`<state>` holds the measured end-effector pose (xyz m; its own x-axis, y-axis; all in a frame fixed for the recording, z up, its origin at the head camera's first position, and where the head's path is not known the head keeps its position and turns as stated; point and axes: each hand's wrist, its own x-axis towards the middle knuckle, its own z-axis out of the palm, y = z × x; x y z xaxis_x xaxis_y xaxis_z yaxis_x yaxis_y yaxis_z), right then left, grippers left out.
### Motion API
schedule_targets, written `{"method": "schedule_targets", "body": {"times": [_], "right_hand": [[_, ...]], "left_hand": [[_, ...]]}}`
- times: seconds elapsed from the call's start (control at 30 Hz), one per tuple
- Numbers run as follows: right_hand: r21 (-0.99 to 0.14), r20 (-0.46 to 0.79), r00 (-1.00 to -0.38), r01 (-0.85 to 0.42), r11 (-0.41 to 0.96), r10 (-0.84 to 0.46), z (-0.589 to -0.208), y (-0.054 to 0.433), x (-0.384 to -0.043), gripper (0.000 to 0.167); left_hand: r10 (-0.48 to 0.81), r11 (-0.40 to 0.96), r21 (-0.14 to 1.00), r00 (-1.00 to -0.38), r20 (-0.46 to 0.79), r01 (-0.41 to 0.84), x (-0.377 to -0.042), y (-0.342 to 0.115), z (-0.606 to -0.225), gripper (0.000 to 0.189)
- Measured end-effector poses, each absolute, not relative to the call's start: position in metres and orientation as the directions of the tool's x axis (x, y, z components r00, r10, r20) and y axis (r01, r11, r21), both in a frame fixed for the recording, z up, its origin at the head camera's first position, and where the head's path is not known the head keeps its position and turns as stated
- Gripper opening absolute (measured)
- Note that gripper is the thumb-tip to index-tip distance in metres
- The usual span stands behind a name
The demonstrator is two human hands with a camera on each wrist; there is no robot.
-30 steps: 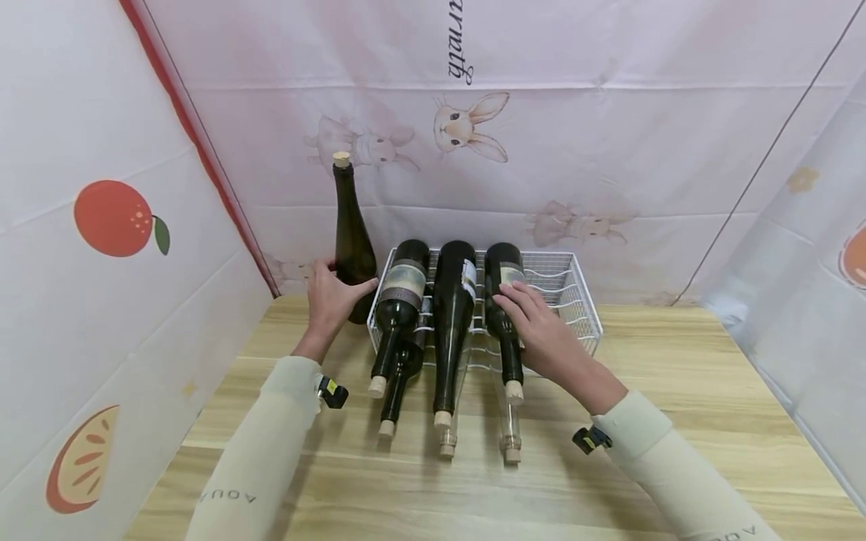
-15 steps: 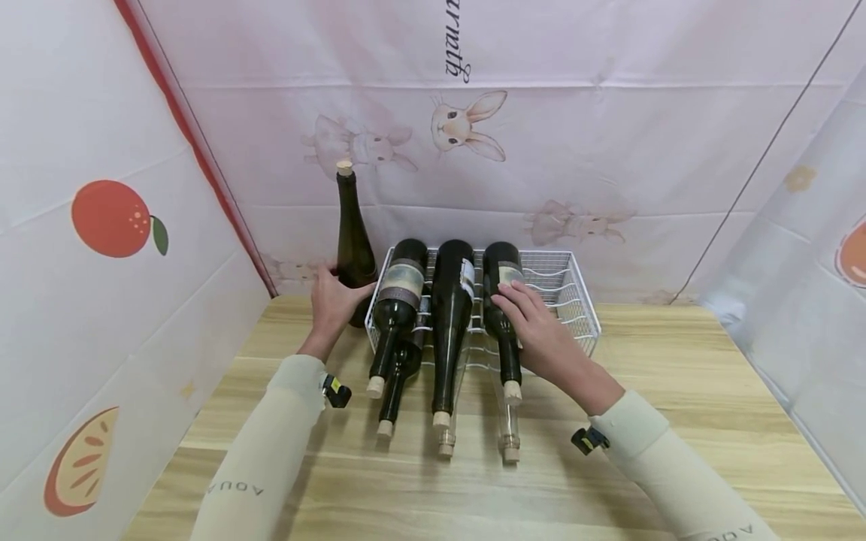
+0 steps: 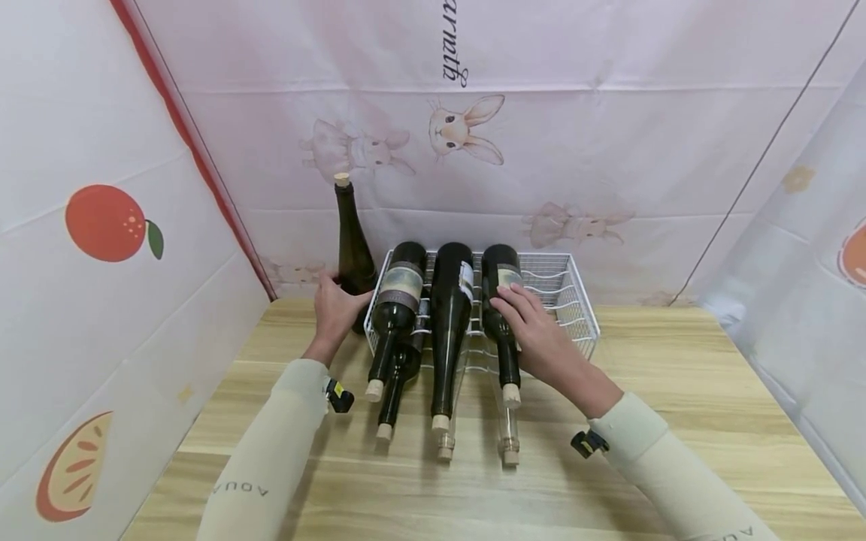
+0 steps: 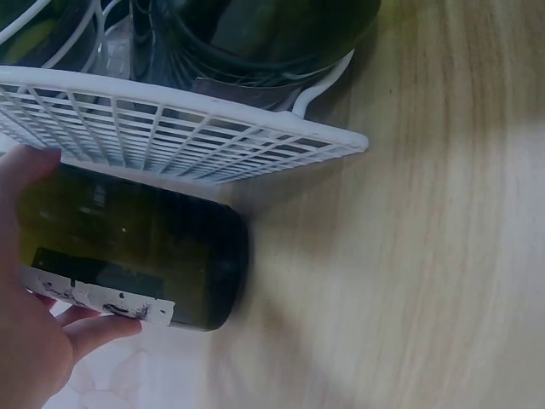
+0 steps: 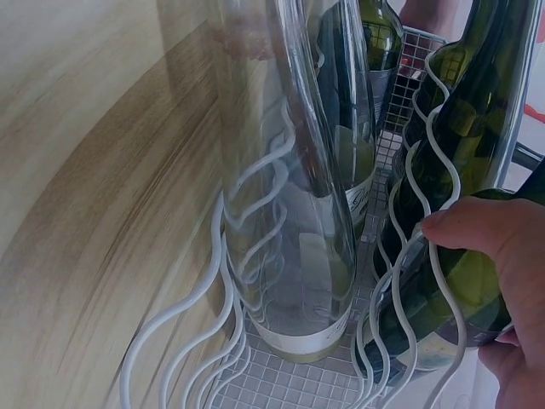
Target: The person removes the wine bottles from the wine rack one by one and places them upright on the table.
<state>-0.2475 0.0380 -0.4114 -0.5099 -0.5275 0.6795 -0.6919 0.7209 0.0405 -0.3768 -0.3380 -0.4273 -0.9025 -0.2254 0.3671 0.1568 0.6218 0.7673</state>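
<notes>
My left hand (image 3: 336, 309) grips a dark green corked wine bottle (image 3: 355, 259) standing nearly upright just left of a white wire bottle rack (image 3: 587, 324). In the left wrist view, thumb and fingers lie on opposite sides of this bottle (image 4: 153, 230), with a pale label under the fingers and the rack's mesh side close by. My right hand (image 3: 543, 334) holds a dark labelled wine bottle (image 3: 497, 318) lying on the rack's top tier, neck toward me. The right wrist view shows the thumb beside the rack's wavy wires and the fingers round the glass.
Two more dark bottles, one labelled (image 3: 401, 284) and one slender (image 3: 449, 319), lie on the top tier. Below them lie a dark bottle (image 3: 406, 362) and clear bottles (image 3: 510, 430), necks jutting over the wooden table (image 3: 433, 503). A printed cloth (image 3: 609, 158) hangs behind.
The upright bottle has come down and slightly toward me with my left hand, its cork now lower in view. My right hand stays on its bottle.
</notes>
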Motion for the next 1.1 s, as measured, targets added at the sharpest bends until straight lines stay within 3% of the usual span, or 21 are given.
{"method": "schedule_targets", "body": {"times": [0.6, 1.1], "right_hand": [[0.058, 0.699, -0.484, -0.696, 0.716, -0.527, -0.4164, 0.0378, -0.2498, 0.086], [0.069, 0.688, -0.503, -0.672, 0.737, -0.522, -0.4144, 0.035, -0.2467, 0.085]], "left_hand": [[-0.216, 0.597, 0.793, -0.929, 0.302, 0.119, -0.3784, -0.3366, -0.4316, 0.091], [-0.093, 0.651, 0.753, -0.974, 0.205, 0.096, -0.3754, -0.3452, -0.4261, 0.092]]}}
